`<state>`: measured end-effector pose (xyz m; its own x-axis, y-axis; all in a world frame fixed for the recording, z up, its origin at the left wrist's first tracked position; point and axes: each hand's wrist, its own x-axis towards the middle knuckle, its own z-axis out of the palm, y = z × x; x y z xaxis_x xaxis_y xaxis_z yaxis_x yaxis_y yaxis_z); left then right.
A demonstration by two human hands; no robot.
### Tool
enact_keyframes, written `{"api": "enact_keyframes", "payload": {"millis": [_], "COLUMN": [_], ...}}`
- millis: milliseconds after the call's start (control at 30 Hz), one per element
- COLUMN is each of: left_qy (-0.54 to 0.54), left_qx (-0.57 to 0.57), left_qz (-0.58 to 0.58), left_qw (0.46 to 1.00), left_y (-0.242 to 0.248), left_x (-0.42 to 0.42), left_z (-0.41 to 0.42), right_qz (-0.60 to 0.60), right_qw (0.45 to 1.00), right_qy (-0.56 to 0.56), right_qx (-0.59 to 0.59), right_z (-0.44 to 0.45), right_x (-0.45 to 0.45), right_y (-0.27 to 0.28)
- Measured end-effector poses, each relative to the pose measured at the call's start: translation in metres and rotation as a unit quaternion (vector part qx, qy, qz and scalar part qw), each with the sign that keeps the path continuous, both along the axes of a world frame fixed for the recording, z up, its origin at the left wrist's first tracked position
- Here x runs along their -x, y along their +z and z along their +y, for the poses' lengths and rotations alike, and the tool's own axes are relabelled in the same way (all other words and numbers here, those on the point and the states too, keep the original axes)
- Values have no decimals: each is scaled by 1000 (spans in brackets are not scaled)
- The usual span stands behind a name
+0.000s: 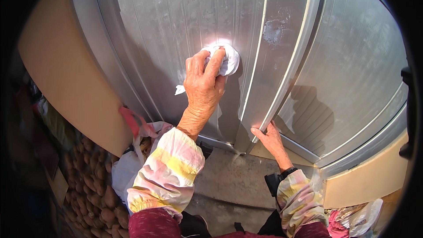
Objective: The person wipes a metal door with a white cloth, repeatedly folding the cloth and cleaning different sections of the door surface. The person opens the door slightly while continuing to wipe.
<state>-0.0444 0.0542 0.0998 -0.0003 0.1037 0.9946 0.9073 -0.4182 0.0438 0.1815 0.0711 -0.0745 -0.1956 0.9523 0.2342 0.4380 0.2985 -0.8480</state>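
Note:
My left hand (204, 76) presses a bunched white cloth (231, 60) flat against a grey metal door panel (175, 23). A loose corner of the cloth pokes out on the left side of the hand. Lower and to the right, my right hand (271, 140) grips the vertical edge (281, 89) of the door, with the thumb on the front and the fingers partly hidden behind it. Pale smudges and streaks mark the panel, and a bright patch of light lies just above the cloth. Shadows fall over the panel's lower part.
A second metal panel (357, 72) stands to the right. At lower left are many brown tubers (89, 191) and a white plastic bag (124, 172) beside a tan wall (72, 72). Concrete floor (231, 175) lies below. More plastic bags (365, 218) sit at lower right.

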Motion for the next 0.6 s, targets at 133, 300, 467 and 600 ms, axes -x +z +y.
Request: {"api": "enact_keyframes", "payload": {"millis": [133, 300, 467, 600], "left_qy": [-10, 36, 55, 70], "left_qx": [19, -86, 13, 0], "left_qz": [39, 10, 44, 78], "left_qw": [999, 996, 997, 994], "left_y": [-3, 76, 27, 27], "left_x": [11, 6, -4, 3], "left_z": [-6, 23, -5, -12], "right_qz": [124, 145, 96, 86], "right_qw": [987, 986, 992, 994], "right_qy": [59, 66, 46, 38], "right_qx": [78, 45, 68, 63], "right_z": [5, 11, 9, 5], "right_x": [3, 8, 8, 11], "right_y": [-7, -15, -11, -5]}}
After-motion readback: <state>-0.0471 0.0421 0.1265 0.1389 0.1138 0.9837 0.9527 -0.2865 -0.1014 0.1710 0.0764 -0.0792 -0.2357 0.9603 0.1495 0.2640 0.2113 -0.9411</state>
